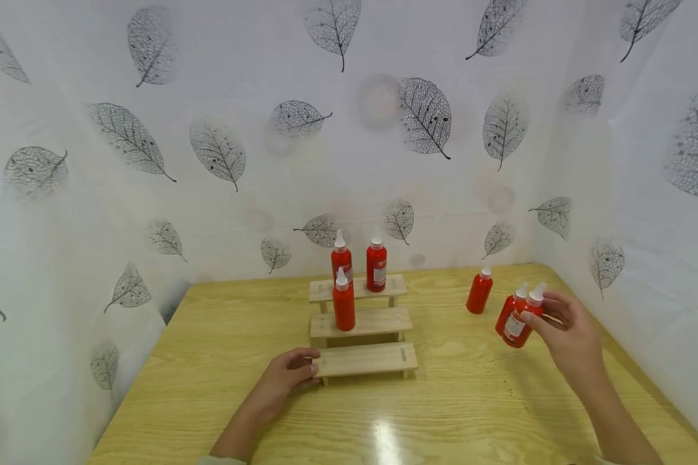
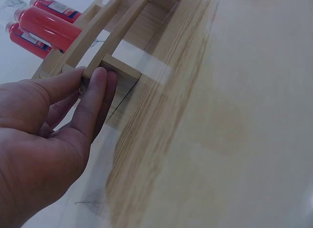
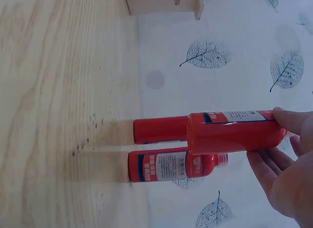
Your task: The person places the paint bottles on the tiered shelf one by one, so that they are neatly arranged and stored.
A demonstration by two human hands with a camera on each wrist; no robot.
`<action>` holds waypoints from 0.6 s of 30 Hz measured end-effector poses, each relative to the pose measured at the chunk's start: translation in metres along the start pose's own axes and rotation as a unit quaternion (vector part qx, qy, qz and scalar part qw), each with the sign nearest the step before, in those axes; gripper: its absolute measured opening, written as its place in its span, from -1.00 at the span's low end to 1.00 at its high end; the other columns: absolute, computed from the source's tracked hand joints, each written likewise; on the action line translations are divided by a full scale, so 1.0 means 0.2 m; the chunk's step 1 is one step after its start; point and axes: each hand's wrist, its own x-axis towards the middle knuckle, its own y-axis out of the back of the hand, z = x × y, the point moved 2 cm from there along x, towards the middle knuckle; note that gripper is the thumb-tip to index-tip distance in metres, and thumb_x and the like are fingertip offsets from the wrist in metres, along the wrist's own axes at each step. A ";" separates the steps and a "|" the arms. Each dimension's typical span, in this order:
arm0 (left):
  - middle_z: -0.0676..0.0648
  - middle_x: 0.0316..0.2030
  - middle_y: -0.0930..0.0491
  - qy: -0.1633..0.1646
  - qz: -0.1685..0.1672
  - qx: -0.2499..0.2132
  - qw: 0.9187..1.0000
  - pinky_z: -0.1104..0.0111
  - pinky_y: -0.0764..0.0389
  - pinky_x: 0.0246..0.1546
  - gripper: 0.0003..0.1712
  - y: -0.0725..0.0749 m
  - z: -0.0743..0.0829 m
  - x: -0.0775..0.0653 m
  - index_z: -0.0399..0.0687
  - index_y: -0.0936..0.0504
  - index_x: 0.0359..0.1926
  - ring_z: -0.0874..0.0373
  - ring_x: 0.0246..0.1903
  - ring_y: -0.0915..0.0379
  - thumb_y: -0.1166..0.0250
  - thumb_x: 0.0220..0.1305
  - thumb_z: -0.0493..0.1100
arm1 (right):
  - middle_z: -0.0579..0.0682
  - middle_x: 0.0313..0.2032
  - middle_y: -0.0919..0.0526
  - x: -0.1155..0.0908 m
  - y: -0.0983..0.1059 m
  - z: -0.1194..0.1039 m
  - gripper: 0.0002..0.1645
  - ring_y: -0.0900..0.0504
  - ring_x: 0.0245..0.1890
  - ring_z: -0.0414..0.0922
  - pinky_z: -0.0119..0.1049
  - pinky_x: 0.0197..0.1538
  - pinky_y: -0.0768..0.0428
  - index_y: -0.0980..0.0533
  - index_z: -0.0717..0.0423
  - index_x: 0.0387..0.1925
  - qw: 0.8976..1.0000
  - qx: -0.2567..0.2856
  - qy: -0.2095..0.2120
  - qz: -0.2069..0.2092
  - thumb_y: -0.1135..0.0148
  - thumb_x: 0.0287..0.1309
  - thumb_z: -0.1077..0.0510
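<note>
My right hand (image 1: 576, 336) grips a red squeeze bottle (image 1: 516, 328) with a white pointed nozzle, near its top. In the right wrist view the held bottle (image 3: 230, 135) is raised off the tabletop, partly overlapping two other red bottles. These are a labelled one (image 3: 166, 165) and one (image 3: 159, 131) partly hidden behind it. My left hand (image 1: 285, 381) pinches the left end of the lowest step of a three-step wooden stand (image 1: 363, 360). The left wrist view shows thumb and fingers (image 2: 95, 86) closed on that step's end.
On the stand's top step are two red bottles, a left one (image 1: 340, 255) and a right one (image 1: 376, 266). Another bottle (image 1: 344, 309) stands at the left of the middle step. Leaf-patterned white curtains (image 1: 349, 174) enclose the wooden table (image 1: 238, 323) at the back and sides.
</note>
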 end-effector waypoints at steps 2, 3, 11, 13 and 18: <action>-0.14 -0.02 -0.47 0.000 -0.001 0.000 1.000 0.26 -0.74 0.11 -0.51 0.00 0.00 0.00 -0.43 -0.45 0.25 0.14 -0.09 -0.54 -0.30 0.37 -0.30 | -0.54 -0.07 -0.52 0.00 -0.04 -0.04 -0.44 -0.53 -0.08 -0.58 -0.76 -0.11 -0.61 -0.38 0.10 0.23 1.000 -0.004 0.010 -0.011 -0.38 0.27 0.19; -0.14 -0.02 -0.47 0.000 -0.001 0.000 1.000 0.26 -0.74 0.11 -0.51 0.00 0.00 0.00 -0.42 -0.46 0.25 0.14 -0.09 -0.54 -0.30 0.38 -0.30 | -0.53 -0.07 -0.52 0.00 -0.05 -0.06 -0.43 -0.54 -0.09 -0.58 -0.75 -0.11 -0.62 -0.37 0.12 0.24 1.000 -0.006 0.011 -0.016 -0.38 0.27 0.18; -0.13 -0.05 -0.48 -0.002 -0.006 -0.002 1.000 0.26 -0.74 0.10 -0.52 0.01 -0.01 -0.01 -0.43 -0.46 0.25 0.14 -0.11 -0.55 -0.29 0.38 -0.31 | -0.25 0.07 -0.54 0.01 -0.23 -0.19 -0.30 -0.59 -0.09 -0.53 -0.51 -0.20 -0.73 -0.30 0.10 0.33 0.997 0.006 0.000 -0.082 -0.37 0.29 0.01; -0.13 -0.05 -0.48 -0.004 -0.007 -0.003 1.000 0.27 -0.74 0.10 -0.52 0.01 -0.01 0.00 -0.43 -0.45 0.25 0.14 -0.11 -0.56 -0.28 0.38 -0.31 | -0.09 0.12 -0.55 0.01 -0.28 -0.23 -0.31 -0.61 -0.09 -0.50 -0.53 -0.17 -0.72 -0.31 0.11 0.33 0.995 0.012 0.008 -0.098 -0.37 0.29 0.00; -0.13 -0.05 -0.49 -0.005 -0.009 -0.005 1.000 0.27 -0.74 0.10 -0.52 0.01 -0.01 0.00 -0.44 -0.45 0.25 0.13 -0.11 -0.57 -0.28 0.38 -0.32 | 0.16 0.17 -0.56 0.02 -0.41 -0.31 -0.31 -0.63 -0.05 -0.40 -0.60 -0.04 -0.68 -0.32 0.15 0.32 0.990 0.034 0.030 -0.131 -0.38 0.28 0.03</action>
